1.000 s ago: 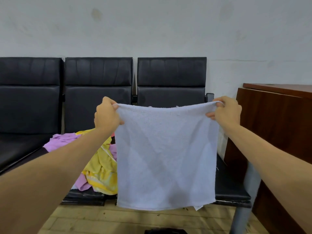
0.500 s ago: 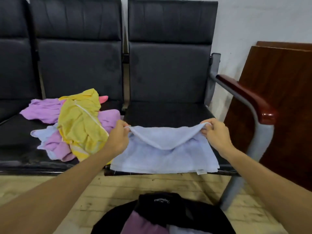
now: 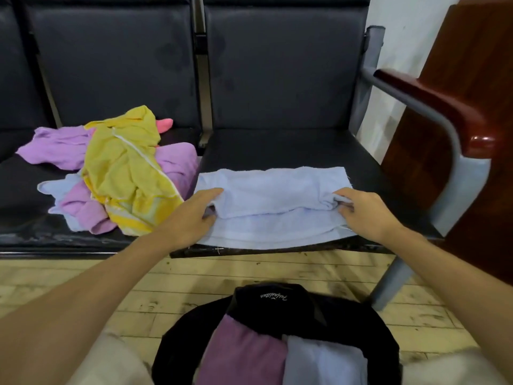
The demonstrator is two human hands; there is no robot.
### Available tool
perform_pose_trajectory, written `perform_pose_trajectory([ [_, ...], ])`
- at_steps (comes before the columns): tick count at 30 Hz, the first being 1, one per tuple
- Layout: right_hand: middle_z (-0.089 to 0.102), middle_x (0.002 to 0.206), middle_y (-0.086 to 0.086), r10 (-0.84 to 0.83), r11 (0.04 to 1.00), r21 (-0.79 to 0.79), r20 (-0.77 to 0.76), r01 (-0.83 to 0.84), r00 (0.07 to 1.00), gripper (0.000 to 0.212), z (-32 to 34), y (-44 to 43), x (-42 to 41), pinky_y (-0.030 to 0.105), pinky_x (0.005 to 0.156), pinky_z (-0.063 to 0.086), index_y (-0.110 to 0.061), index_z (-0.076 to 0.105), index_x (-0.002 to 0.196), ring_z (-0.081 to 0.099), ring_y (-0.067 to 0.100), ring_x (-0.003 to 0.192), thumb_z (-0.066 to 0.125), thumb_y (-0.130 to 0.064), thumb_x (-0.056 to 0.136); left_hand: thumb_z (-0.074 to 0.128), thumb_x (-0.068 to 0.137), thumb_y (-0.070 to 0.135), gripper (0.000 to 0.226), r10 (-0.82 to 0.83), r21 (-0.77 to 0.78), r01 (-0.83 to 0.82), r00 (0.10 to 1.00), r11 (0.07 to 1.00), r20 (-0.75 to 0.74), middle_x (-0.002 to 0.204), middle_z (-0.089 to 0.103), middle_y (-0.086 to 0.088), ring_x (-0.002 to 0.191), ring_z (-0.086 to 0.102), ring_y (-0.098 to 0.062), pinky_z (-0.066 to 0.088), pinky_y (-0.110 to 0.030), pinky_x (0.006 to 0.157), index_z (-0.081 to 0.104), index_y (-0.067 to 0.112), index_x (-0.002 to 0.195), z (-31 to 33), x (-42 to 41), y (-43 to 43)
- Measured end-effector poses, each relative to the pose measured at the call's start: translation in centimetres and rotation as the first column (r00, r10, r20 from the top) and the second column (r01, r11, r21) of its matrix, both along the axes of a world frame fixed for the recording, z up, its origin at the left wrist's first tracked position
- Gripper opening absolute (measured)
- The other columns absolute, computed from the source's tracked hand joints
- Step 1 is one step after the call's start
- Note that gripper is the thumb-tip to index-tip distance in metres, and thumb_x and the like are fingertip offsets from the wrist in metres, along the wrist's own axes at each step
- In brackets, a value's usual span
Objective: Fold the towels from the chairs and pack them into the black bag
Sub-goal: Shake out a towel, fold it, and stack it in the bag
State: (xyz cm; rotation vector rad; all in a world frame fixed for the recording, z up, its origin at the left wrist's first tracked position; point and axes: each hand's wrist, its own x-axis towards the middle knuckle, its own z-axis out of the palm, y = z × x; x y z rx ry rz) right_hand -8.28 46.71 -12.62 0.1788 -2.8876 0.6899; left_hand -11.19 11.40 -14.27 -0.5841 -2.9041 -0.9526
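A pale blue towel (image 3: 273, 201) lies folded in half on the seat of the right-hand chair (image 3: 288, 145). My left hand (image 3: 191, 215) pinches the folded edge at the towel's left end. My right hand (image 3: 363, 212) pinches the bunched fold at its right end. On the middle chair seat sits a heap of unfolded towels (image 3: 119, 173): yellow on top, purple, pale blue and a pink one behind. The black bag (image 3: 277, 337) stands open on the floor below me, with a purple and a pale blue folded towel inside.
The right chair has a metal armrest with a dark red wooden top (image 3: 433, 107). A brown wooden cabinet (image 3: 477, 87) stands to its right. The floor (image 3: 83, 284) is pale wooden boards.
I held the towel up spread in the air, then lowered it onto the right chair seat and folded its top half down over the lower half. The view tilted down, revealing the bag.
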Motion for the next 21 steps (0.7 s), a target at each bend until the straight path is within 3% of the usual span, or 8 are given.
perform_pose_trajectory([
  [3, 0.066, 0.092, 0.014, -0.050, 0.999, -0.016, -0.050, 0.049, 0.998, 0.014, -0.4, -0.4, -1.1, 0.022, 0.064, 0.045, -0.001, 0.065, 0.099, 0.061, 0.025, 0.078, 0.052, -0.002, 0.095, 0.051, 0.091, -0.003, 0.040, 0.102, -0.024, -0.107, 0.985, 0.994, -0.142, 0.136, 0.054, -0.007, 0.128, 0.049, -0.021, 0.027, -0.017, 0.105, 0.059, 0.008, 0.128, 0.2, -0.6, 0.9],
  [7, 0.066, 0.095, 0.008, -0.183, 0.983, -0.047, -0.122, 0.179, 0.976, 0.019, 0.0, -0.3, -1.4, 0.029, 0.075, 0.053, -0.006, 0.068, 0.095, 0.062, 0.020, 0.080, 0.049, -0.007, 0.098, 0.048, 0.093, 0.000, 0.034, 0.207, 0.026, -0.207, 0.947, 0.978, -0.246, 0.125, 0.063, -0.009, 0.115, 0.057, -0.027, 0.036, -0.023, 0.096, 0.063, 0.010, 0.122, 1.0, -0.4, 1.7],
  [12, 0.058, 0.087, 0.000, -0.319, 0.937, -0.247, -0.305, 0.249, 0.897, 0.022, 2.1, 0.1, 0.1, 0.006, 0.060, 0.032, -0.003, 0.064, 0.110, 0.049, 0.001, 0.066, 0.046, -0.010, 0.100, 0.052, 0.092, 0.000, 0.028, 0.307, 0.190, -0.252, 0.873, 0.949, -0.379, 0.102, 0.071, -0.013, 0.094, 0.063, -0.031, 0.042, -0.030, 0.081, 0.068, 0.007, 0.113, 3.3, 0.9, 0.4],
  [15, 0.060, 0.088, 0.003, -0.311, 0.939, -0.242, -0.298, 0.243, 0.902, 0.022, 2.8, 0.4, 1.0, 0.005, 0.060, 0.033, -0.003, 0.066, 0.109, 0.049, 0.006, 0.068, 0.048, -0.011, 0.099, 0.053, 0.090, -0.002, 0.026, 0.281, 0.163, -0.237, 0.890, 0.958, -0.360, 0.089, 0.071, -0.014, 0.083, 0.061, -0.030, 0.042, -0.033, 0.071, 0.071, 0.007, 0.107, 3.8, 2.0, -0.5],
  [18, 0.067, 0.094, 0.007, -0.266, 0.955, -0.194, -0.239, 0.222, 0.934, 0.020, 2.9, 0.8, 1.9, 0.020, 0.068, 0.036, -0.005, 0.070, 0.104, 0.055, 0.016, 0.079, 0.052, -0.012, 0.096, 0.052, 0.092, 0.001, 0.025, 0.237, 0.101, -0.216, 0.921, 0.971, -0.310, 0.089, 0.069, -0.011, 0.081, 0.059, -0.027, 0.042, -0.033, 0.069, 0.071, 0.010, 0.106, 4.0, 3.1, -0.9],
  [21, 0.067, 0.085, 0.008, -0.206, 0.974, -0.120, -0.142, 0.190, 0.968, 0.017, 3.0, 1.4, 2.8, 0.019, 0.058, 0.037, -0.009, 0.069, 0.089, 0.054, 0.015, 0.069, 0.054, -0.011, 0.095, 0.053, 0.093, 0.009, 0.022, 0.219, 0.039, -0.215, 0.950, 0.976, -0.222, 0.067, 0.061, -0.004, 0.066, 0.052, -0.021, 0.035, -0.030, 0.057, 0.065, 0.020, 0.078, 4.1, 3.8, -1.2],
])
